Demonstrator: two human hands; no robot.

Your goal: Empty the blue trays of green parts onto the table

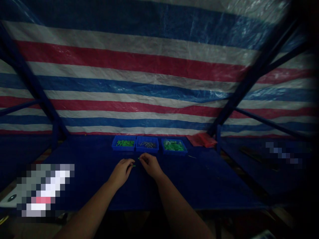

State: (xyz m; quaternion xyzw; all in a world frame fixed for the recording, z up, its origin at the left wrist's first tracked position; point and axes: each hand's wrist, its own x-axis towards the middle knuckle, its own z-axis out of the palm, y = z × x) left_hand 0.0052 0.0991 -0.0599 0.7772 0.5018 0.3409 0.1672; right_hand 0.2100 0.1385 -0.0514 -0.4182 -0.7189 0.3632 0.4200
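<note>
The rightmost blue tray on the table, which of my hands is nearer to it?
Right. Your right hand is in front of the tray and to its left; your left hand is farther left.

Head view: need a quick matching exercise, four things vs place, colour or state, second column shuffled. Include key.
Column 1
1. Leftmost tray
2. Middle tray
3. Left hand
4. Plastic packet

Column 2
A. Holds thin grey metal pieces
B. Red, near the far right corner of the blue table
C. Holds many green pieces
D. Pinches a small green piece

Pairs: 1-C, 2-A, 3-D, 4-B
</note>
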